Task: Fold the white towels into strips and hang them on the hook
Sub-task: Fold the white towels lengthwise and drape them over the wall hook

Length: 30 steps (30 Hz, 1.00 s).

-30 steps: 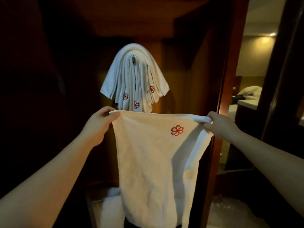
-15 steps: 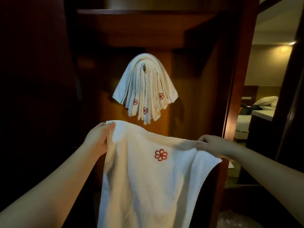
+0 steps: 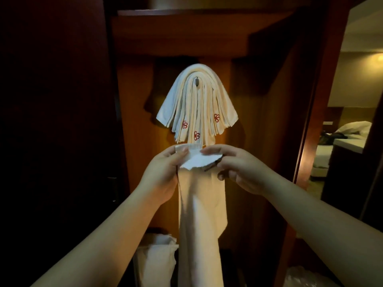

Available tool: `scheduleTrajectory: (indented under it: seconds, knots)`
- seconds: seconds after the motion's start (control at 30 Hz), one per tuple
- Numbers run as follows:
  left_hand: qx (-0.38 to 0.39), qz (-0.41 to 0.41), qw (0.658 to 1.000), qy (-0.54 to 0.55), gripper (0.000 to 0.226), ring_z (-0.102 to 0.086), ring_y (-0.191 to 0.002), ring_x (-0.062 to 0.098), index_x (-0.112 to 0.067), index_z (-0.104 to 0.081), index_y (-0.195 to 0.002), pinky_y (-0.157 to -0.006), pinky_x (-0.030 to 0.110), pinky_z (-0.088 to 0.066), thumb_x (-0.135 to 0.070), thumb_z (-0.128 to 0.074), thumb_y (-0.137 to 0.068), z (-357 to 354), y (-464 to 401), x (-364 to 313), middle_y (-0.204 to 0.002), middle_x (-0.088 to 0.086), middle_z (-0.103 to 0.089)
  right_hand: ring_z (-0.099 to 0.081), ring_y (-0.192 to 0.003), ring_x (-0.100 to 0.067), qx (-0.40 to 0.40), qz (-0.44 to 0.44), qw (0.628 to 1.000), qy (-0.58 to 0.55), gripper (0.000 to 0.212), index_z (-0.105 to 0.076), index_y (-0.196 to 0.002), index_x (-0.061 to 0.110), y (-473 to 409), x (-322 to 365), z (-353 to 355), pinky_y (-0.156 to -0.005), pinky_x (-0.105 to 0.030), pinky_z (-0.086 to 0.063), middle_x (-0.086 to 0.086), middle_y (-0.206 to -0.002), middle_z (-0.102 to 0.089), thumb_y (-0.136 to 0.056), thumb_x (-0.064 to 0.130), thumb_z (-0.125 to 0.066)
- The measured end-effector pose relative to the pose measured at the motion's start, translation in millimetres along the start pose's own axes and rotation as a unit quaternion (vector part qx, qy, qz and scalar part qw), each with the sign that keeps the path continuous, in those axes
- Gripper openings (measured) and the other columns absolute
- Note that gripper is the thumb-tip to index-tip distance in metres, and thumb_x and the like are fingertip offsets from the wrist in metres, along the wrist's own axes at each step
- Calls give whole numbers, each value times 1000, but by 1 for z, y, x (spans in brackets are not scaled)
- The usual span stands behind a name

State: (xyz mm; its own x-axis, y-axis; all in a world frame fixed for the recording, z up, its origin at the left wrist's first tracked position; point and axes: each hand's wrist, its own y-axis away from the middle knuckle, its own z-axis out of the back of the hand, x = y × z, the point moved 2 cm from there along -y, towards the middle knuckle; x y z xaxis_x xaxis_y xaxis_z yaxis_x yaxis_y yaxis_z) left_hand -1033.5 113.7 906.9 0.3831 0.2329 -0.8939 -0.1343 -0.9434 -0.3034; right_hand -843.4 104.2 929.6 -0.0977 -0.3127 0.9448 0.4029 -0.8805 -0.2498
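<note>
A second ago the person held the plain white terry towel point(image 3: 202, 214) spread wide by its two top corners, with a red flower emblem facing the camera. Now the two hands have come together in the middle of the scene, and the towel hangs between them as a narrow doubled strip, the emblem no longer showing. The left hand point(image 3: 163, 172) pinches the top left of the strip, thumb over the cloth. The right hand point(image 3: 234, 166) pinches the folded-over corner from the right, fingers curled on the hem. The top edges do not yet lie flush; a loose corner juts toward the camera.

Just beyond the hands, farther into the dark wooden wardrobe point(image 3: 269, 79), a thick bundle of folded white towel strips with red emblems point(image 3: 196, 108) already drapes over the small metal hook point(image 3: 196, 81).

The lengthwise fold looks nearly done. The likely next need is to square the top edges, then lift the strip over the bundle. More white cloth point(image 3: 155, 255) lies low at the near left.
</note>
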Motion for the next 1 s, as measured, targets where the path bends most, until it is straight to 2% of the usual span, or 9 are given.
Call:
scheduleTrajectory:
  seconds: [0.07, 0.13, 0.27, 0.4, 0.6, 0.7, 0.77, 0.87, 1.0]
  knots:
    - [22, 2, 1000, -4, 29, -73, -97, 28, -8, -72, -117, -71, 29, -58, -25, -60, -97, -3, 5, -2, -112, 17, -73, -61, -102, -11, -36, 44, 988, 143, 31, -68, -99, 50, -1, 1, -6, -71, -19, -54, 15, -117, -58, -81, 24, -68]
    - [33, 15, 999, 5, 30, -72, -100, 28, -11, -72, -118, -74, 29, -58, -27, -58, -98, -5, 9, -2, -114, 17, -72, -60, -98, 3, -109, 90, 966, 216, 23, -64, -94, 49, -2, 0, -12, -66, -11, -51, 23, -103, -63, -88, 28, -70]
    - [35, 10, 999, -15, 29, -71, -105, 27, -14, -71, -122, -79, 30, -58, -28, -58, -101, -10, 13, -2, -115, 14, -73, -62, -88, 3, -196, 119, 956, 185, 5, -65, -89, 40, -2, -6, -24, -59, -10, -48, 19, -90, -67, -91, 41, -69]
    - [32, 4, 999, -14, 28, -72, -104, 29, -12, -70, -122, -77, 30, -58, -26, -55, -103, -11, 15, -5, -113, 15, -73, -60, -83, 5, -195, 131, 947, 219, 31, -66, -85, 31, 2, -2, -28, -57, -11, -47, 15, -82, -67, -87, 61, -61]
    - [35, -2, 999, -26, 32, -70, -109, 28, -13, -70, -122, -81, 31, -59, -30, -53, -101, -19, 17, -4, -117, 11, -73, -62, -82, 4, -222, 123, 937, 239, 29, -65, -82, 34, 3, 2, -26, -62, -14, -51, 16, -81, -68, -87, 62, -61]
    - [57, 2, 998, -16, 47, -69, -111, 27, -11, -65, -127, -85, 33, -58, -43, -55, -95, -24, 19, -4, -120, 12, -71, -63, -83, 2, -228, 131, 934, 241, 26, -64, -82, 35, 4, 4, -24, -62, -12, -50, 15, -85, -68, -88, 60, -61]
    - [72, -28, 995, -66, 49, -70, -109, 24, -14, -66, -126, -87, 34, -59, -48, -62, -90, -27, 21, -4, -118, 8, -72, -63, -80, 2, -220, 128, 938, 234, 23, -63, -82, 36, 4, 5, -21, -56, -9, -46, 14, -84, -68, -90, 57, -62]
    - [41, -93, 984, -144, 29, -70, -106, 20, -22, -71, -117, -85, 36, -59, -35, -63, -93, -24, 22, -3, -114, 1, -73, -66, -76, 1, -171, 105, 956, 216, 28, -66, -83, 32, 1, 8, -16, -60, -12, -45, 12, -79, -71, -90, 59, -61]
    - [22, -75, 988, -135, 27, -70, -103, 26, -12, -72, -115, -78, 32, -58, -28, -59, -97, -13, 20, -7, -111, 8, -74, -71, -72, 0, -19, 16, 963, 270, 23, -68, -95, 29, -1, 10, 7, -55, -12, -50, 18, -80, -73, -88, 51, -68]
